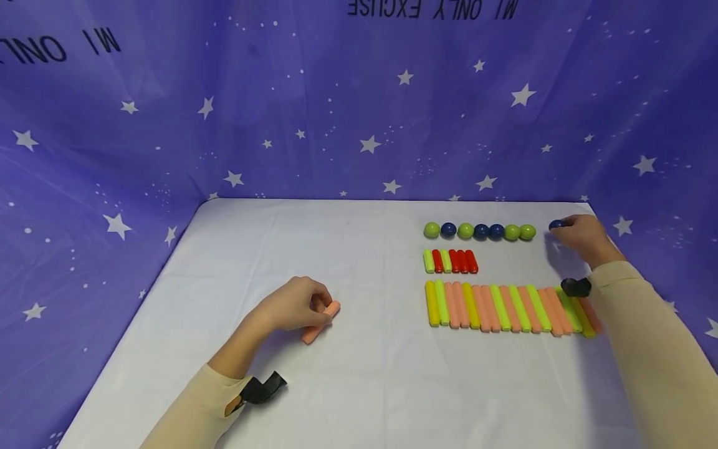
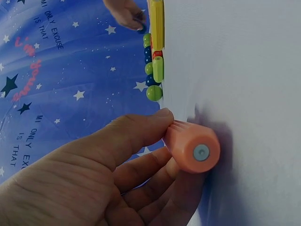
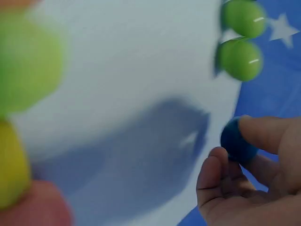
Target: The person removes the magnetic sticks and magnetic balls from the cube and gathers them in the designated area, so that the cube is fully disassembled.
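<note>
My left hand (image 1: 297, 304) pinches a peach-coloured rod (image 1: 312, 335) low over the left-centre of the table. In the left wrist view the rod (image 2: 200, 146) is ridged, with a grey round plug in its end, and the thumb and fingers hold its sides. At the far right my right hand (image 1: 583, 237) holds a dark blue ball (image 1: 556, 224) between thumb and fingers, above its own shadow. The same ball (image 3: 237, 141) shows clearly in the right wrist view. Left of that hand runs a row of green balls (image 1: 527, 232) and blue balls (image 1: 481, 232).
Short red sticks (image 1: 462, 261) and yellow-green sticks (image 1: 429, 261) lie side by side below the balls. Nearer me is a long row of peach, yellow and green rods (image 1: 488, 308), its right end partly behind my right sleeve. A purple star-patterned cloth (image 1: 314, 106) surrounds the white table (image 1: 359, 399).
</note>
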`<state>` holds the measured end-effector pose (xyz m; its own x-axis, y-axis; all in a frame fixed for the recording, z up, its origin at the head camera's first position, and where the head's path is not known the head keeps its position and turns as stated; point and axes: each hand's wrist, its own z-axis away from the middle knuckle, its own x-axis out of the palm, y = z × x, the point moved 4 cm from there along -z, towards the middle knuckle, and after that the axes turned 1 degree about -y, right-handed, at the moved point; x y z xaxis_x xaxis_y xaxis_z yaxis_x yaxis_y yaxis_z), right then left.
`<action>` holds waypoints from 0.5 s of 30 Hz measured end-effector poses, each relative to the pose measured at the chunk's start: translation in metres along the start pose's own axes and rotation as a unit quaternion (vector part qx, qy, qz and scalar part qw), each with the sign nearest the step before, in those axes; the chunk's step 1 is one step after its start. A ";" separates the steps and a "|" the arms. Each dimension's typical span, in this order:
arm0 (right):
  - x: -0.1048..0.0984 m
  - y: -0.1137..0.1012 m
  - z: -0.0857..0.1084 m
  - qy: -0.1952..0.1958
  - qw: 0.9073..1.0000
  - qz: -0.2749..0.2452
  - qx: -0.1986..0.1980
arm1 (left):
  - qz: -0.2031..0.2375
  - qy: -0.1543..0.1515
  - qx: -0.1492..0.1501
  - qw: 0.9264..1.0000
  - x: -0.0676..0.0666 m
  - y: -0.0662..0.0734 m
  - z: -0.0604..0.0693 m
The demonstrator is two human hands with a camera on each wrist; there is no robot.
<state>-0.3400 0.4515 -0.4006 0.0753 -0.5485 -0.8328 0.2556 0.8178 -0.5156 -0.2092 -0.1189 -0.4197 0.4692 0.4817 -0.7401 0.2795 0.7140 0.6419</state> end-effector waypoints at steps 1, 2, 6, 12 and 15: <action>0.002 0.005 -0.002 0.000 1.000 0.019 0.003 | 0.001 -0.001 -0.003 1.000 0.000 0.000 0.000; 0.004 0.008 -0.004 0.001 0.999 0.033 0.003 | 0.002 -0.002 -0.004 1.000 0.000 0.000 0.001; 0.011 0.009 -0.011 0.008 0.998 0.054 -0.008 | 0.001 0.001 0.000 1.000 0.000 0.001 0.001; 0.019 0.001 -0.017 0.016 0.997 0.070 -0.032 | -0.002 -0.001 0.010 1.000 0.000 0.001 0.001; 0.022 0.000 -0.019 0.013 0.997 0.069 -0.037 | -0.003 -0.003 0.006 1.000 0.000 0.000 0.000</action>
<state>-0.3571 0.4429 -0.4226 0.0785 -0.4263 -0.9012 0.1719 0.8962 -0.4090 -0.2090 -0.1190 -0.4198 0.4730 0.4747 -0.7422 0.2916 0.7106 0.6403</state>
